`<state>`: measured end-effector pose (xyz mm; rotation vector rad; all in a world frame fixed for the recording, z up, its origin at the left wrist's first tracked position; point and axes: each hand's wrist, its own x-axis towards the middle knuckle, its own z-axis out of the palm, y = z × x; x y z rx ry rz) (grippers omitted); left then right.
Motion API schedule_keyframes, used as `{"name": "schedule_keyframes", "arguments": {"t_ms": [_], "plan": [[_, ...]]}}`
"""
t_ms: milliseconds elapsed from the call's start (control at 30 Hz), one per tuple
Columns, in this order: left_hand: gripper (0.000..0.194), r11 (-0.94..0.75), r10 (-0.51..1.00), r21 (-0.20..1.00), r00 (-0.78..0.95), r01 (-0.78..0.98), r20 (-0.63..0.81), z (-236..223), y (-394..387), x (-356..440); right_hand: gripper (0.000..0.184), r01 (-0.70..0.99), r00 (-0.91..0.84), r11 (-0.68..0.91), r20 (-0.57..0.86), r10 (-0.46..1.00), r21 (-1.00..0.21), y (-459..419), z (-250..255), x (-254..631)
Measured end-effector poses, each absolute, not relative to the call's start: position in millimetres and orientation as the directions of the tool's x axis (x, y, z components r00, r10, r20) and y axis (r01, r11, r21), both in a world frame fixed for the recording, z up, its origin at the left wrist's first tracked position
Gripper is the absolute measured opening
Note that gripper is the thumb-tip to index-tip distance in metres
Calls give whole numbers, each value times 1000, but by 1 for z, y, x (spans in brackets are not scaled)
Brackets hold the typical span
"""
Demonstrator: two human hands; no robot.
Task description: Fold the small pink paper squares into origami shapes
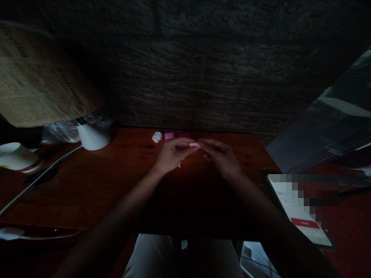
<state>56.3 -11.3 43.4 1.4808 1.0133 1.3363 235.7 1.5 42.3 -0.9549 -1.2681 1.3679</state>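
My left hand (172, 154) and my right hand (222, 156) meet above the middle of a dark red wooden table (121, 181). Between their fingertips they pinch a small pale pink piece (194, 144), both hands closed on it. A bit of pale material shows under my left hand. Just beyond the hands, near the table's back edge, lie a crumpled white piece (157, 136), a pink square (169, 135) and a darker pink piece (184, 134).
A white lamp base (93, 137) with a cable stands at the back left, beside crinkled plastic and a white cup (16, 156). A dark textured wall rises behind. A white sheet with a red patch (301, 216) lies at the right. The scene is dim.
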Motion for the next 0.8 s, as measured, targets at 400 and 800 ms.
{"name": "schedule_keyframes", "arguments": {"t_ms": [400, 800], "plan": [[27, -271, 959, 963, 95, 14, 268, 42, -12, 56, 31, -85, -175, 121, 135, 975, -989, 2, 42, 236], [36, -158, 982, 987, 104, -29, 160, 44, -13, 57, 33, -87, -155, 124, 136, 978, -988, 0, 44, 235]]}}
